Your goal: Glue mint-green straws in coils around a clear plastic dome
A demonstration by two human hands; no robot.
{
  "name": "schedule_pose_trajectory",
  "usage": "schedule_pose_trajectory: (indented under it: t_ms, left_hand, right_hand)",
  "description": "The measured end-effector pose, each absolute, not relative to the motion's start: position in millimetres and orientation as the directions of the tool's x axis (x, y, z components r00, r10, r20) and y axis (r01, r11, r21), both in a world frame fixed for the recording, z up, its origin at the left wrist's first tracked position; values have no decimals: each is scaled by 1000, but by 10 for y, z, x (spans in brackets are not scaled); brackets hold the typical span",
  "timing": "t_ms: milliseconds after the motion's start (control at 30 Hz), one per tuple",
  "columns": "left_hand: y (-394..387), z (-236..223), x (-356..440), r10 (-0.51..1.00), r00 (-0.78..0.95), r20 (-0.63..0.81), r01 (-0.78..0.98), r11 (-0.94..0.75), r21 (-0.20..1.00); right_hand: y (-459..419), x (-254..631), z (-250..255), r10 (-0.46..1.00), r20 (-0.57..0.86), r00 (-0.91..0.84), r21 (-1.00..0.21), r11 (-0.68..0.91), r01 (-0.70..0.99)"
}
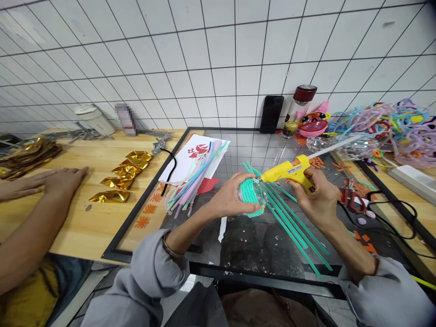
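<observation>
My left hand (232,196) is wrapped round a clear plastic bottle piece (261,194) with rows of green pipe cleaners (248,193) wound about it. In my right hand (318,193) is a yellow hot glue gun (284,173), a long glue stick (335,146) poking out of its back. The gun's nozzle points left and meets, or nearly meets, the upper edge of the wrapped piece; exact contact is too small to tell. Several loose green pipe cleaners (296,229) lie slantwise on the dark glossy board between my hands.
Mixed pastel pipe cleaners (195,175) rest across white paper (182,159). Red-handled scissors (352,200) and a black cord (391,229) lie right. A phone (271,113) and glass bottle (298,113) stand by the wall. Another person's hands (63,181) are left, near gold foil pieces (127,170).
</observation>
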State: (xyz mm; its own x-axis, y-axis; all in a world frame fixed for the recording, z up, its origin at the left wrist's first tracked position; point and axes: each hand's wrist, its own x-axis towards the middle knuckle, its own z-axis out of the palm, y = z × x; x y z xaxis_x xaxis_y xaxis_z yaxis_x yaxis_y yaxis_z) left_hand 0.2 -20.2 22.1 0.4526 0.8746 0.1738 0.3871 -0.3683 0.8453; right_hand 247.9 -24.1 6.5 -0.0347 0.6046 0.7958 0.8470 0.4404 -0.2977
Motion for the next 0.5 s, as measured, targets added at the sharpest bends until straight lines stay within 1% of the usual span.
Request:
schedule_pose_trajectory:
  t_ms: [100,333,500]
  left_hand:
    - [-205,218,3,878,447,170,390,-363,846]
    - [-200,210,2,874,450,185,387,-377,842]
    - [-205,215,2,875,448,185,389,-377,841]
  right_hand:
    - [-241,2484,70,613,789,-41,-293,434,852]
    - [-234,2488,56,625,780,-12,-326,423,845]
    - [-220,2502,48,657,753,40,-371,373,851]
